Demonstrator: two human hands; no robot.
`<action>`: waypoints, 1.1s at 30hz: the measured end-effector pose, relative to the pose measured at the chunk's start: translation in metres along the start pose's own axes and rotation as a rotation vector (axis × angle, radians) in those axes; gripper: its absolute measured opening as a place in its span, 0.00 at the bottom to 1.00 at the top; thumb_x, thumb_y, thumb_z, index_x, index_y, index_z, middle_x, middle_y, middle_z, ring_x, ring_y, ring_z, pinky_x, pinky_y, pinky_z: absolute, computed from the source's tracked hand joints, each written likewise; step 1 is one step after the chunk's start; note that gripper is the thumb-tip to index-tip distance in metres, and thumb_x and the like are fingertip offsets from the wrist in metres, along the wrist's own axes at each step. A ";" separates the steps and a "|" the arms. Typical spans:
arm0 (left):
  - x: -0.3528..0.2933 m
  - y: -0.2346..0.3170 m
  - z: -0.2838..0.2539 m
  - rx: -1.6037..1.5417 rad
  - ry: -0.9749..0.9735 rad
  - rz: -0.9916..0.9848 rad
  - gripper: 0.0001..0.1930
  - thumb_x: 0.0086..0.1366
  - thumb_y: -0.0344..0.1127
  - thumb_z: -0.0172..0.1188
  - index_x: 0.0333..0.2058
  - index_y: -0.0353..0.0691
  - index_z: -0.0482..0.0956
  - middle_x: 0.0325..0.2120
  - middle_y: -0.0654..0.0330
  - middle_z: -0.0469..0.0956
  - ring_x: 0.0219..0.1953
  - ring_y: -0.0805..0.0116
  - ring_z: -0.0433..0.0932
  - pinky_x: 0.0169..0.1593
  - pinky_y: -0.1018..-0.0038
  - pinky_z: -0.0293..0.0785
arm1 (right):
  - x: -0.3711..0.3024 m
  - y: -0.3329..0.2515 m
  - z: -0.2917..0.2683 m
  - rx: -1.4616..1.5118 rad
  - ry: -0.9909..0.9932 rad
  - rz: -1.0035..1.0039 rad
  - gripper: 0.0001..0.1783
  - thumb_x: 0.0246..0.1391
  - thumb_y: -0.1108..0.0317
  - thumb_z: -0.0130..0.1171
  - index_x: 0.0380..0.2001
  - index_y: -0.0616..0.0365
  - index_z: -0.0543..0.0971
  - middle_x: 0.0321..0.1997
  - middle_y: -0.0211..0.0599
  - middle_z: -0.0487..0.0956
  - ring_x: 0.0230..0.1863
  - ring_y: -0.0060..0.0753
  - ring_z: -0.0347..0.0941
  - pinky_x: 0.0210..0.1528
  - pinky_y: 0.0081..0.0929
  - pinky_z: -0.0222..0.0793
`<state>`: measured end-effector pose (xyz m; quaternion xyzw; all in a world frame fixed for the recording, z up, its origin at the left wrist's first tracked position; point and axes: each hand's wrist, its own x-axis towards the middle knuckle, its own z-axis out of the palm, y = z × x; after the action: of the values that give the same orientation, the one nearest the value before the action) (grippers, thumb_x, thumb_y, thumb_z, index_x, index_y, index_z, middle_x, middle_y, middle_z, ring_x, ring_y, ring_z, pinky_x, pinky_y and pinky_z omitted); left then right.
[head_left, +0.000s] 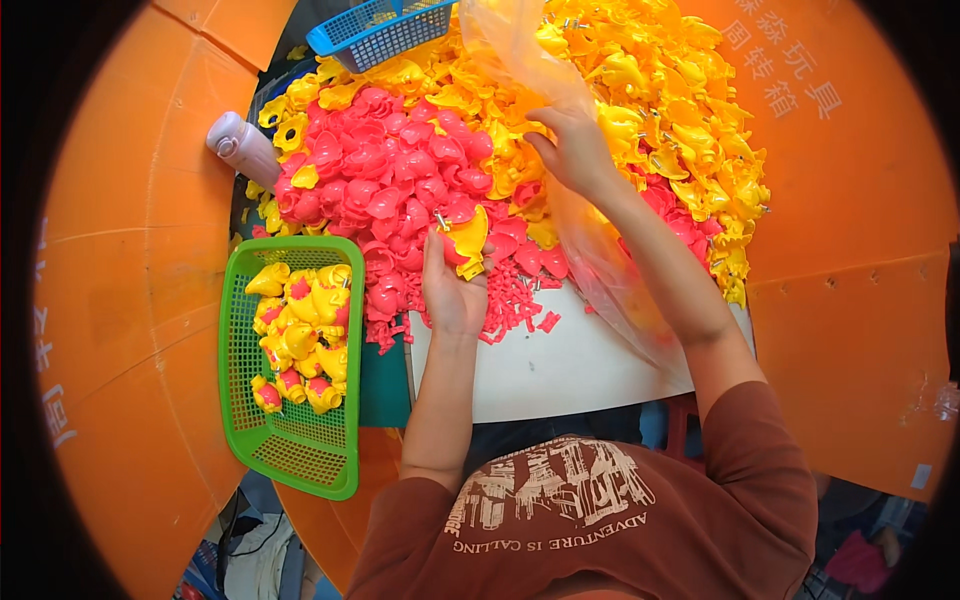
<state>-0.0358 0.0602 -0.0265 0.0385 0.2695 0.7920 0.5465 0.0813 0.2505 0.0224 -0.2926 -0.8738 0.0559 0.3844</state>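
My left hand (456, 300) is closed round a yellow plastic toy shell (468, 240) with a pink piece against it, above the near edge of a heap of pink plastic parts (400, 170). A small silvery metal bit shows at the shell's upper left. Farther off and to the right, my right hand (578, 150) reaches over the heap of yellow plastic parts (640, 110). Its thumb and a finger are apart, with nothing visible between them. Beside that hand and under its forearm lies a clear plastic bag (575, 215).
On the left stands a green basket (300, 460) holding several yellow-and-pink toy pieces (305, 330). A pale lilac bottle (245, 150) leans beside the pink heap. A blue basket (400, 40) sits at the far edge. Orange panels (850, 230) wall in the white tabletop (530, 375).
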 end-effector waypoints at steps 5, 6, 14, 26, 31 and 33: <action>0.004 0.000 -0.009 -0.095 -0.052 0.005 0.20 0.69 0.50 0.39 0.47 0.41 0.68 0.37 0.56 0.75 0.32 0.61 0.74 0.32 0.71 0.69 | 0.024 -0.003 0.027 -0.266 -0.469 0.027 0.12 0.45 0.68 0.57 0.36 0.54 0.80 0.35 0.44 0.79 0.39 0.47 0.75 0.41 0.37 0.70; 0.004 0.000 -0.008 -0.114 -0.068 0.005 0.20 0.69 0.50 0.39 0.47 0.41 0.68 0.37 0.57 0.75 0.32 0.61 0.74 0.32 0.71 0.69 | 0.027 -0.001 0.029 -0.264 -0.472 0.024 0.12 0.45 0.68 0.57 0.36 0.54 0.80 0.35 0.44 0.79 0.39 0.47 0.75 0.41 0.37 0.70; -0.005 -0.001 0.003 -0.031 -0.042 -0.060 0.20 0.70 0.49 0.38 0.47 0.39 0.67 0.38 0.59 0.74 0.36 0.66 0.74 0.35 0.72 0.71 | 0.011 -0.023 -0.011 0.076 -0.118 0.070 0.10 0.46 0.72 0.57 0.34 0.53 0.81 0.27 0.41 0.80 0.26 0.38 0.77 0.31 0.31 0.72; -0.006 -0.007 0.003 -0.046 -0.104 -0.030 0.12 0.68 0.38 0.46 0.48 0.42 0.66 0.43 0.61 0.72 0.45 0.70 0.72 0.47 0.73 0.72 | -0.069 -0.103 -0.027 0.348 -0.091 -0.353 0.18 0.40 0.77 0.62 0.39 0.62 0.78 0.44 0.43 0.77 0.49 0.49 0.70 0.48 0.36 0.69; -0.009 -0.005 0.004 0.009 -0.142 -0.043 0.14 0.69 0.41 0.44 0.49 0.41 0.67 0.43 0.60 0.72 0.47 0.71 0.72 0.48 0.73 0.71 | -0.059 -0.095 -0.036 0.413 -0.199 -0.144 0.20 0.41 0.79 0.61 0.42 0.62 0.77 0.45 0.46 0.76 0.48 0.46 0.73 0.45 0.34 0.71; -0.010 -0.008 0.007 0.108 -0.139 -0.027 0.14 0.68 0.39 0.48 0.48 0.42 0.65 0.43 0.60 0.71 0.46 0.70 0.72 0.48 0.72 0.71 | -0.069 -0.081 -0.036 0.397 -0.263 -0.221 0.20 0.42 0.80 0.59 0.43 0.62 0.76 0.44 0.46 0.76 0.42 0.41 0.76 0.39 0.29 0.73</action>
<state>-0.0226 0.0558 -0.0219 0.1191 0.2734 0.7644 0.5716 0.1051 0.1413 0.0297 -0.1045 -0.9148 0.2217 0.3210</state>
